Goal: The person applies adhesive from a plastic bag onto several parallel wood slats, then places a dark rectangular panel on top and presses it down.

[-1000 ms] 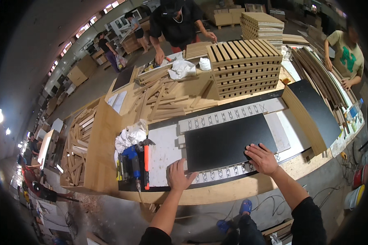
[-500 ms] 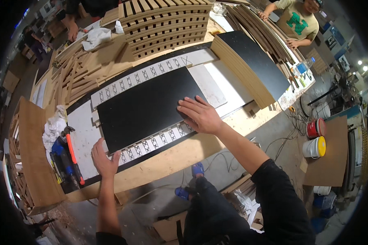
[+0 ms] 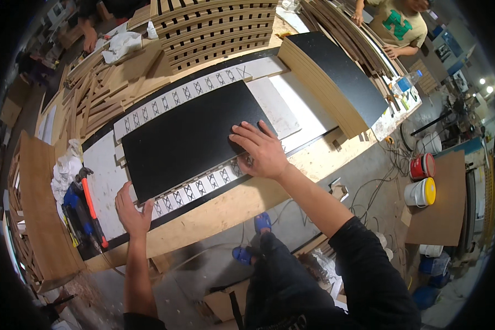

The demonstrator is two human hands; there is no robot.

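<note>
A flat black rectangular panel (image 3: pixel 187 137) lies slightly tilted across the bench, over a white board (image 3: pixel 102 176) with rows of black crossed marks along its far and near sides. Pale strip ends show beneath the panel's left and near edges. At its near left corner my left hand (image 3: pixel 133 214) is open, thumb and fingers spread around the corner. My right hand (image 3: pixel 263 153) rests open on the near right part, fingers spread over the black face and thumb by the near edge. The panel hides what lies directly under it.
Slatted wooden pieces (image 3: pixel 214 33) are stacked behind. A pile of black-topped boards (image 3: pixel 335 77) stands right, loose strips (image 3: pixel 102 99) far left. A hammer (image 3: pixel 92 206) and blue power tool (image 3: pixel 74 206) lie left. A co-worker (image 3: pixel 399 25) stands far right; another person's hand (image 3: pixel 89 39) shows far left.
The whole view has shifted slightly, so the bench sits a little further left and up. Both my hands keep nearly the same places on the panel.
</note>
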